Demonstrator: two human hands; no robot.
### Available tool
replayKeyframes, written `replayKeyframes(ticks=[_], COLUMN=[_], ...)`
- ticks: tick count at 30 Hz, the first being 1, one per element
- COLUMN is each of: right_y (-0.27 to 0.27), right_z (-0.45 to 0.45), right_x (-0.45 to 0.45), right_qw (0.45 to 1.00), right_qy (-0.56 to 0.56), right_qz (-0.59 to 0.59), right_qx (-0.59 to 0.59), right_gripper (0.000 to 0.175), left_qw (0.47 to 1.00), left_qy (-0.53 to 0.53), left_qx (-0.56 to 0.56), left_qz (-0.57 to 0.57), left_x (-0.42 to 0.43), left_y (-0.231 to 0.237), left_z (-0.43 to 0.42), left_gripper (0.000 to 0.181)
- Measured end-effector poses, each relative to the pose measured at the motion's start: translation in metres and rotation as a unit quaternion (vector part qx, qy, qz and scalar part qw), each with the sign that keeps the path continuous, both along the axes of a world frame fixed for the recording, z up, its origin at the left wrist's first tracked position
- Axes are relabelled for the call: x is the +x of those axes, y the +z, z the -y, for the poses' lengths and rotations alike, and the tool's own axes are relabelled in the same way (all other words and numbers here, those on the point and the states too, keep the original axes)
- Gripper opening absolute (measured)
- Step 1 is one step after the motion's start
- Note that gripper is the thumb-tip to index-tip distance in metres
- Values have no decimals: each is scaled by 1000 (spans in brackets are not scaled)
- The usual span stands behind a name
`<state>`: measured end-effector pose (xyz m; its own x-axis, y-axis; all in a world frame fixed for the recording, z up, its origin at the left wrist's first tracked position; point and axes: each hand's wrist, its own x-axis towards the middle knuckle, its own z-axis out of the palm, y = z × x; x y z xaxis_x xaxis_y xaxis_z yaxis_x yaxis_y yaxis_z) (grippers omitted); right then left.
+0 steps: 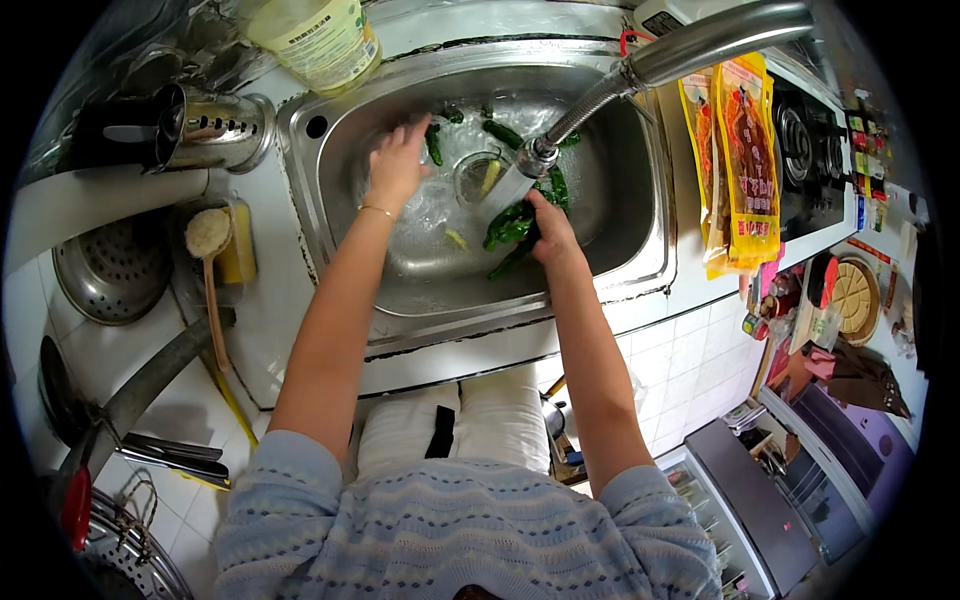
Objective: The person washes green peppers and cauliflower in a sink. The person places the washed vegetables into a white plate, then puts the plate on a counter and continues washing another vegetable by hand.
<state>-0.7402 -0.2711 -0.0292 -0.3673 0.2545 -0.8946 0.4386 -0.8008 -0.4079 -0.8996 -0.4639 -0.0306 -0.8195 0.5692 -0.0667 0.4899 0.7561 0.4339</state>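
Observation:
My right hand (pixel 553 228) grips several green peppers (pixel 513 225) in the stainless steel sink (pixel 615 202). Water (pixel 511 186) from the faucet head (pixel 537 156) pours down beside them. On the sink's left side, my left hand (pixel 396 163) is held with fingers extended and nothing in it, close to a small green pepper (pixel 433 144). Another pepper (pixel 502 135) lies in the water towards the back. One yellowish-green piece (pixel 491 177) rests over the drain (pixel 471 178), and a smaller one (pixel 455 239) lies nearer the front. The right fingertips are partly hidden.
The metal faucet pipe (pixel 712 45) arches over the sink's back right. Yellow food packets (pixel 742 165) hang at the right, before a cooktop (pixel 795 150). A plastic tub (pixel 319 45), a perforated metal utensil holder (pixel 217 129) and a wooden-handled brush (pixel 212 277) stand or lie leftward.

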Motion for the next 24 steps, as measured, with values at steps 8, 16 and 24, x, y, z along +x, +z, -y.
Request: replayKeyframes(ticks=[8, 16, 24], right_y=[-1, 6, -6], right_z=[13, 31, 32], right_x=[4, -22, -20], right_qw=[999, 992, 993], right_qy=[35, 122, 119], right_qz=[-9, -17, 19], right_qx=[1, 3, 16], right_gripper=[46, 25, 23], left_qw=[998, 987, 986], left_qy=[5, -145, 87], left_qx=[65, 10, -49], left_qz=[6, -76, 135], left_x=[28, 48, 13], left_y=[28, 25, -1], left_z=[9, 42, -5], left_gripper=[23, 22, 37])
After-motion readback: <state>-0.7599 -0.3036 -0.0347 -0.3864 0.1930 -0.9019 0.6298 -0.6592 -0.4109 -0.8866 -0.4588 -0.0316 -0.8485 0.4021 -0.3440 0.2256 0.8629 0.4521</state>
